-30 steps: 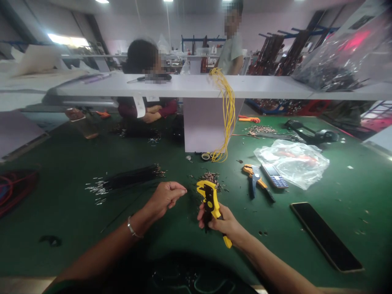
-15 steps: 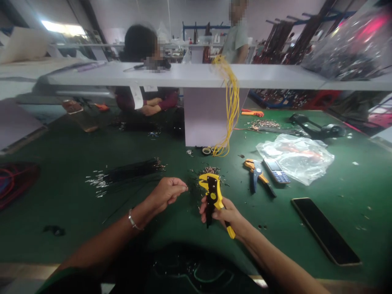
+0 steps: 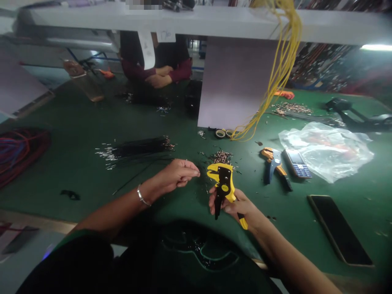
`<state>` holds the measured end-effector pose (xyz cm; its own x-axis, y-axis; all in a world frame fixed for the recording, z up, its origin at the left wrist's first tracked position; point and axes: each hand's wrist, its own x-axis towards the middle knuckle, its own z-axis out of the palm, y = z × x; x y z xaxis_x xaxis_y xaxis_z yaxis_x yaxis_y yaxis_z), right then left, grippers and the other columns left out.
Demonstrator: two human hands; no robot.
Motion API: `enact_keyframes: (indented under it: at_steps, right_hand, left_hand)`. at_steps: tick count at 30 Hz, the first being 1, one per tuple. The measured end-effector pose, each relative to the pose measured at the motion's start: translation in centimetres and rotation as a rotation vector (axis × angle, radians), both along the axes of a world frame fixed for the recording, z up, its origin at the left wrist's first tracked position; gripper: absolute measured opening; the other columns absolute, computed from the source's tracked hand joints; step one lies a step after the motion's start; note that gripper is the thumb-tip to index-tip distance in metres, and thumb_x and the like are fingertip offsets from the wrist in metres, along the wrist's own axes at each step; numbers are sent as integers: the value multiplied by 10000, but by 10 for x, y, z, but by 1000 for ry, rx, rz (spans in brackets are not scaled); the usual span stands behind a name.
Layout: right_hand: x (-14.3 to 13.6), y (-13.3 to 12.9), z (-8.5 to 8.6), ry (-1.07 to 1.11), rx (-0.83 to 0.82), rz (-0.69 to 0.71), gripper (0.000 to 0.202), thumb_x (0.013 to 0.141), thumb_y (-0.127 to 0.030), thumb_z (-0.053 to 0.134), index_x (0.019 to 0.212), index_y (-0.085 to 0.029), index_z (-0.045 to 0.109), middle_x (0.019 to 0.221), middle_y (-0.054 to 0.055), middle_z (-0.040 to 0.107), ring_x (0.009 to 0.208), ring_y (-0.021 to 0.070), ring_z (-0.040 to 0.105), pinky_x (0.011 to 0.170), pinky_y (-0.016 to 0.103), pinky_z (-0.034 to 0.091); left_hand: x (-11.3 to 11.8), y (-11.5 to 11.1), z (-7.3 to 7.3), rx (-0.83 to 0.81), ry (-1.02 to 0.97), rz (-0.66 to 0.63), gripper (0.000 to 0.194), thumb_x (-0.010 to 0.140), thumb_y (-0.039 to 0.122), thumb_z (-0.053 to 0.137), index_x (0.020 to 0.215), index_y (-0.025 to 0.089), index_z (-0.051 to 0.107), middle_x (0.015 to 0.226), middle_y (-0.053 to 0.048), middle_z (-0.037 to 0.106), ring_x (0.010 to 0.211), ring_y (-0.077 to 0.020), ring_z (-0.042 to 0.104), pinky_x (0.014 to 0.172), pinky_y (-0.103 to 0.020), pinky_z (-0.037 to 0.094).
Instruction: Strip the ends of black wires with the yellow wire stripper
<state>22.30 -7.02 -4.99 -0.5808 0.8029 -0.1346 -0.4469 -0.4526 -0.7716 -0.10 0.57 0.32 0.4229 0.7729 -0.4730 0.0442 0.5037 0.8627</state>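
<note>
Holding yellow pliers (image 3: 225, 179) in my right hand (image 3: 243, 206), curled round the handles, near copper-coloured scraps (image 3: 222, 156) on the counter (image 3: 92, 175); my left hand (image 3: 177, 175) pinched, can't tell on what. Best keep the pliers' mouth level with that pinch, skin well clear.

The stripper (image 3: 224, 179) is yellow and black; the pliers (image 3: 275, 163) are orange, dark blue and black. Black wires (image 3: 139, 147), copper-coloured at one end, silvery at the other. Green counter (image 3: 82, 175), white shelf (image 3: 190, 24), yellow cords (image 3: 286, 61), silver bracelet (image 3: 141, 195).
</note>
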Motion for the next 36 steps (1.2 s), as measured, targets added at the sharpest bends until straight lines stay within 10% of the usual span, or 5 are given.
enact_keyframes:
  at_steps: [36]
  right_hand:
    - [-4, -6, -10, 1, 16, 179, 456, 646, -250, 759, 1058, -106, 623, 760, 64, 690, 623, 180, 638, 607, 330, 496]
  left_hand:
    - [-8, 9, -8, -149, -96, -298, 80, 590, 140, 729, 624, 111, 664, 393, 46, 428, 341, -19, 235, 339, -171, 155]
